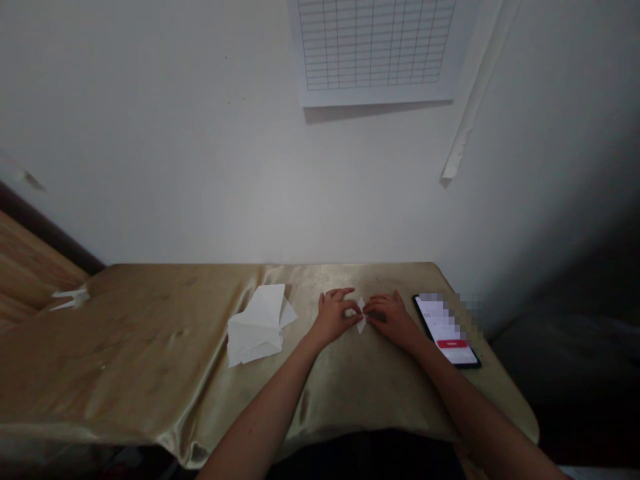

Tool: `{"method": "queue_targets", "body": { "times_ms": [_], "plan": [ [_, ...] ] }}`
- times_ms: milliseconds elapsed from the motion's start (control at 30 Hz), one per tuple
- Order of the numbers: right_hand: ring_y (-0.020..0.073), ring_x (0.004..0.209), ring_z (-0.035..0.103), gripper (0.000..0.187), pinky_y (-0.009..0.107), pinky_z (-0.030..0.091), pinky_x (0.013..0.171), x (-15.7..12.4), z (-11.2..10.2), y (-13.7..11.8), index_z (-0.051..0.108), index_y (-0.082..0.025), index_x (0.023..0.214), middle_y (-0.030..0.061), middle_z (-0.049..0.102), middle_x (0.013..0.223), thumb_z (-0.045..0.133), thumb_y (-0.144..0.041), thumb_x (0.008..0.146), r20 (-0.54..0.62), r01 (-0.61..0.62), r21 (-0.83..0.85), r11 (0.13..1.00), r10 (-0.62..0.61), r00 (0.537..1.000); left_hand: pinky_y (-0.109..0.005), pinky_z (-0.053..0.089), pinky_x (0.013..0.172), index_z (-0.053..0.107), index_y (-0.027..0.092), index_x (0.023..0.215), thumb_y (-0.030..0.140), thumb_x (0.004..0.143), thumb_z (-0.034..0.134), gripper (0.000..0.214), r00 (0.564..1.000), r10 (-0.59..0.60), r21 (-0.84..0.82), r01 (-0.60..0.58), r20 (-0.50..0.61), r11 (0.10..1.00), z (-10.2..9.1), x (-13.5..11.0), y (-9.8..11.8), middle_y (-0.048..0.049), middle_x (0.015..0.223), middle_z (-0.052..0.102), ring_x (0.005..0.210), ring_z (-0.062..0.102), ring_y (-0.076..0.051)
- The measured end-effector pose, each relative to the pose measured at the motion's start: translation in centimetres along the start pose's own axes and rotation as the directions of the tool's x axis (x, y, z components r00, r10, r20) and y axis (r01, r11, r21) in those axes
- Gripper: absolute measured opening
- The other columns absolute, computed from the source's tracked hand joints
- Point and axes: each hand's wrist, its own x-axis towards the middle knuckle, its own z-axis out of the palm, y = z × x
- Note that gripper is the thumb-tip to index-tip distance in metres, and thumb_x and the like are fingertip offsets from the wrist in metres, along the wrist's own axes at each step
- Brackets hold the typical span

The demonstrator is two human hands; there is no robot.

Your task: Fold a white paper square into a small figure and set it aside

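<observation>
Between my two hands is a small white folded piece of paper (361, 325), narrow and diamond-shaped, just above or on the cloth-covered table. My left hand (339, 315) pinches its left side between thumb and index finger, with the other fingers stretched away. From the right, my right hand (390, 316) closes its fingertips on the opposite side. The fingers hide the paper's middle. To the left of my left hand lies a loose pile of white paper sheets (257, 327), overlapping at different angles.
A phone (447, 333) with a lit screen lies right of my right hand, near the table's edge. Gold satin cloth (135, 347) with wrinkles covers the table. White scraps (73, 297) lie at the far left. A printed grid sheet (375, 47) hangs on the wall behind.
</observation>
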Motion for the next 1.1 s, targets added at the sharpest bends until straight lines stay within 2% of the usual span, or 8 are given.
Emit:
{"method": "queue_targets", "body": {
  "times_ms": [133, 233, 367, 467, 633, 733, 967, 1100],
  "plan": [
    [0.0273, 0.125, 0.056, 0.019, 0.071, 0.002, 0.115, 0.0, 0.0, 0.2, 0.071, -0.028, 0.100, 0.0044, 0.072, 0.116, 0.060, -0.023, 0.086, 0.008, -0.015, 0.029, 0.999, 0.015, 1.000, -0.066, 0.017, 0.118, 0.074, 0.039, 0.105, 0.044, 0.079, 0.080, 0.027, 0.999, -0.020, 0.029, 0.019, 0.044, 0.999, -0.2, -0.1, 0.1, 0.0034, 0.149, 0.053, 0.139, 0.038, -0.031],
    [0.0278, 0.126, 0.055, 0.017, 0.073, 0.002, 0.114, 0.0, -0.3, 0.3, 0.071, -0.028, 0.098, 0.0047, 0.071, 0.117, 0.061, -0.026, 0.085, 0.020, -0.025, 0.062, 0.998, 0.024, 1.000, -0.066, 0.017, 0.117, 0.074, 0.040, 0.105, 0.042, 0.080, 0.079, 0.026, 0.998, -0.019, 0.032, 0.017, 0.060, 0.999, -0.3, -0.2, -0.1, 0.0040, 0.147, 0.054, 0.139, 0.039, -0.031],
    [0.0279, 0.127, 0.055, 0.018, 0.075, 0.000, 0.111, 0.0, -0.8, 0.0, 0.072, -0.029, 0.099, 0.0043, 0.073, 0.115, 0.057, -0.034, 0.091, 0.034, -0.041, 0.083, 0.996, 0.039, 0.999, -0.065, 0.018, 0.116, 0.074, 0.039, 0.104, 0.040, 0.080, 0.079, 0.024, 0.998, -0.003, 0.023, 0.001, 0.057, 1.000, -0.3, -0.1, -0.4, 0.0037, 0.146, 0.056, 0.138, 0.040, -0.031],
    [0.0278, 0.126, 0.055, 0.017, 0.076, 0.001, 0.111, -0.1, -0.9, -0.3, 0.072, -0.029, 0.095, 0.0037, 0.073, 0.115, 0.057, -0.032, 0.091, 0.039, -0.036, 0.054, 0.998, 0.034, 0.999, -0.065, 0.018, 0.116, 0.075, 0.038, 0.103, 0.040, 0.080, 0.079, 0.023, 0.998, 0.002, 0.015, -0.003, 0.055, 1.000, -0.3, -0.2, -0.5, 0.0028, 0.144, 0.057, 0.137, 0.041, -0.030],
    [0.0271, 0.125, 0.054, 0.016, 0.072, 0.010, 0.114, -0.3, -0.5, -0.7, 0.072, -0.028, 0.095, 0.0046, 0.071, 0.120, 0.059, -0.022, 0.088, 0.008, 0.053, -0.048, 0.997, -0.053, 0.999, -0.063, 0.018, 0.117, 0.074, 0.037, 0.104, 0.042, 0.081, 0.078, 0.023, 0.999, 0.015, 0.006, -0.016, 0.032, 1.000, -0.3, -0.2, -0.4, 0.0015, 0.142, 0.059, 0.135, 0.043, -0.029],
    [0.0252, 0.123, 0.055, 0.024, 0.068, 0.008, 0.116, -0.5, -0.1, -1.0, 0.073, -0.030, 0.100, 0.0040, 0.072, 0.116, 0.056, -0.017, 0.089, 0.001, 0.103, -0.084, 0.991, -0.103, 0.995, -0.061, 0.020, 0.118, 0.075, 0.035, 0.101, 0.046, 0.084, 0.074, 0.020, 1.000, 0.013, -0.013, -0.012, 0.003, 1.000, -0.2, -0.1, -0.4, 0.0003, 0.137, 0.063, 0.133, 0.047, -0.028],
    [0.0235, 0.121, 0.056, 0.027, 0.068, 0.005, 0.116, -0.4, -0.3, -1.5, 0.073, -0.029, 0.098, 0.0021, 0.073, 0.115, 0.052, -0.015, 0.091, 0.022, 0.054, -0.037, 0.998, -0.053, 0.998, -0.048, 0.031, 0.116, 0.073, 0.025, 0.080, 0.040, 0.089, 0.069, 0.017, 1.000, -0.018, -0.031, 0.017, -0.020, 0.999, -0.4, 0.1, -0.4, -0.0009, 0.127, 0.068, 0.127, 0.054, -0.024],
    [0.0244, 0.120, 0.057, 0.027, 0.069, 0.006, 0.116, -0.4, -0.5, -1.4, 0.074, -0.030, 0.098, 0.0025, 0.074, 0.113, 0.054, -0.014, 0.089, 0.021, 0.069, -0.029, 0.997, -0.069, 0.997, -0.048, 0.032, 0.115, 0.074, 0.026, 0.086, 0.035, 0.080, 0.079, 0.013, 0.999, 0.039, 0.014, -0.040, 0.024, 0.999, -0.8, 0.0, -0.9, -0.0024, 0.133, 0.065, 0.129, 0.052, -0.026]
  ]
}}
